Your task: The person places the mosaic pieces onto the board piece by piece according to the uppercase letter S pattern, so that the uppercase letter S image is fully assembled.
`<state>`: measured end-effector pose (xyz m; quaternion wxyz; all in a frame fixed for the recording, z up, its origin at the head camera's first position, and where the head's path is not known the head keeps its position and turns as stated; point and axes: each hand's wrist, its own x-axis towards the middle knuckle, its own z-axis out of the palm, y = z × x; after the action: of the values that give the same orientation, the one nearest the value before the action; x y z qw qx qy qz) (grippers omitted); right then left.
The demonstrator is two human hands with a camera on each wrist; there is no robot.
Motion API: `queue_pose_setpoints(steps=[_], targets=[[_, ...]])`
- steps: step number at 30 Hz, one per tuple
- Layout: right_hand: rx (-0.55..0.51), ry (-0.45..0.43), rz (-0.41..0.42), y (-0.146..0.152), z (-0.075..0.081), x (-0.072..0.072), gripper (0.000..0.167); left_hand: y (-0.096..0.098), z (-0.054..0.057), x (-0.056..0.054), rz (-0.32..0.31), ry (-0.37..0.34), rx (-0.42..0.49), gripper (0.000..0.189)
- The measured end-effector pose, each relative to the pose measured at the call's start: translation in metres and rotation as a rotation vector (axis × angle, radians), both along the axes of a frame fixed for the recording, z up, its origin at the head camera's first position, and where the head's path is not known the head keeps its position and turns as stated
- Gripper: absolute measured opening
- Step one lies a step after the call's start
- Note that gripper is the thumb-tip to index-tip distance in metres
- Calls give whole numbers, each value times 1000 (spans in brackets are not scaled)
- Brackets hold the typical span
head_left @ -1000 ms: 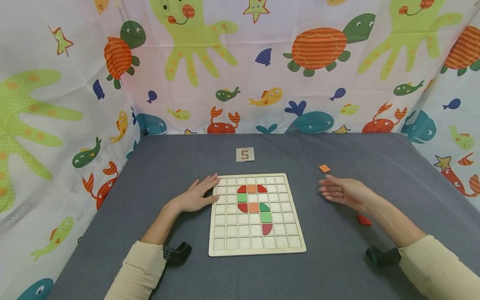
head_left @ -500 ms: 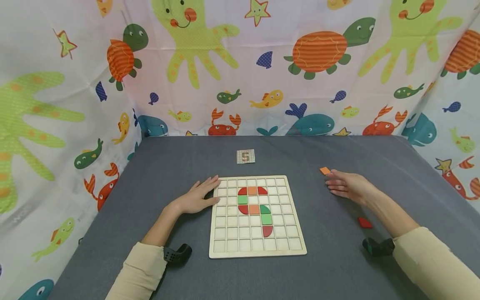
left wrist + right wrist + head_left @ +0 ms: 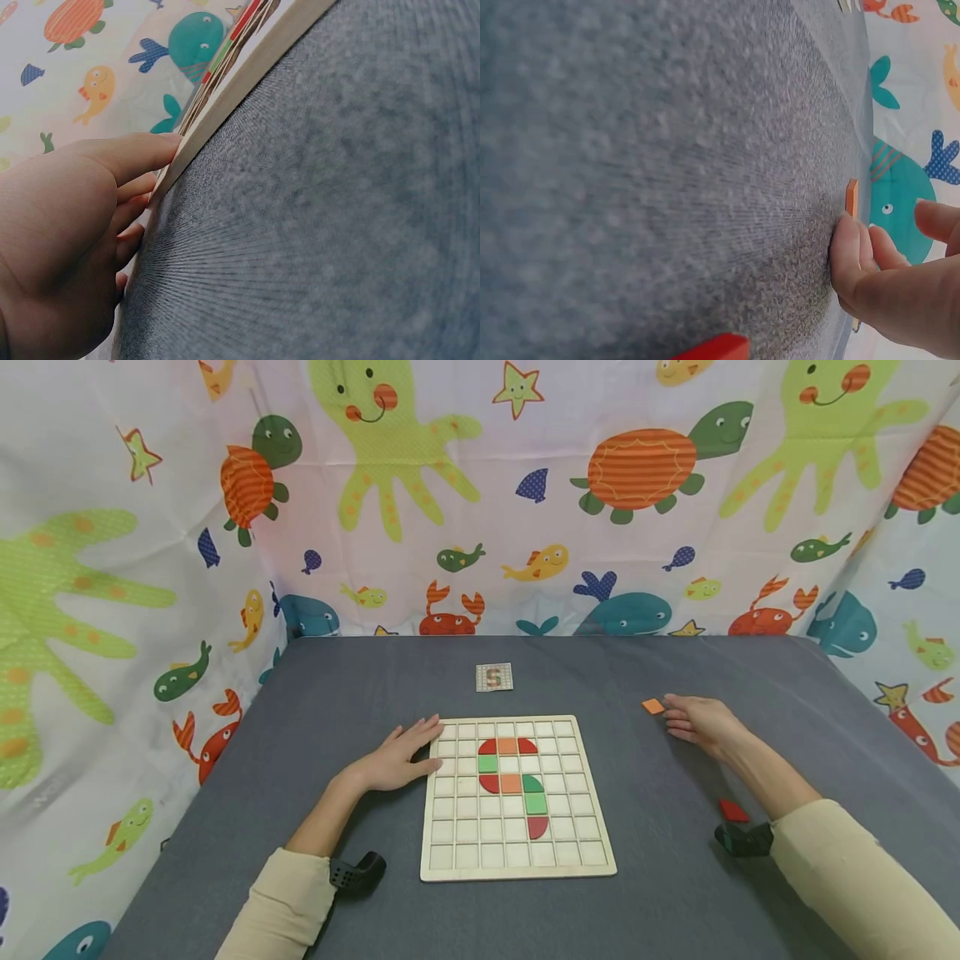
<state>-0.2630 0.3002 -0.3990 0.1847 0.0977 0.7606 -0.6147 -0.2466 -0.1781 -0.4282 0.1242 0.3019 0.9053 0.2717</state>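
My left hand (image 3: 396, 758) rests on the left edge of a pale wooden grid board (image 3: 457, 853), fingers spread; in the left wrist view its thumb touches the board's side (image 3: 225, 94). Red, orange and green tiles (image 3: 536, 803) form an S-like figure on the board. On the right, my right hand (image 3: 703, 723) is beside a small orange square tile (image 3: 652, 706), fingertips at its right edge. The right wrist view shows the fingers (image 3: 846, 240) right by the orange tile (image 3: 852, 196); whether they touch is unclear. Nothing is held.
A small card (image 3: 494, 677) printed with an S figure on a grid lies behind the board. One red tile (image 3: 733, 811) lies near the right forearm. A curtain (image 3: 487, 493) with sea animals stands around the grey table (image 3: 360, 677).
My right hand has shifted right and slightly away, from in front of the orange tile to its right side. My left hand stays on the board. The view has tipped slightly.
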Motion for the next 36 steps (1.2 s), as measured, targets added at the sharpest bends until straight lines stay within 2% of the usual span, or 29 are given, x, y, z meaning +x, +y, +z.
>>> queue_pose_setpoints(steps=[6,12,18,25,30,36], targets=[[136,28,41,1,0,-5,54,1,1,1,-1,-4,4,66],[262,136,88,1,-4,-8,55,0,-1,0,-1,-17,2,67],[330,224,140,2,-6,-10,58,1,-1,0,8,-6,-4,67],[450,320,146,-3,-9,-14,57,1,1,2,12,-3,-2,67],[499,360,150,-8,-10,-17,50,1,2,2,15,-6,-4,67],[493,375,157,-7,-13,-24,49,1,4,3,14,-14,1,67]])
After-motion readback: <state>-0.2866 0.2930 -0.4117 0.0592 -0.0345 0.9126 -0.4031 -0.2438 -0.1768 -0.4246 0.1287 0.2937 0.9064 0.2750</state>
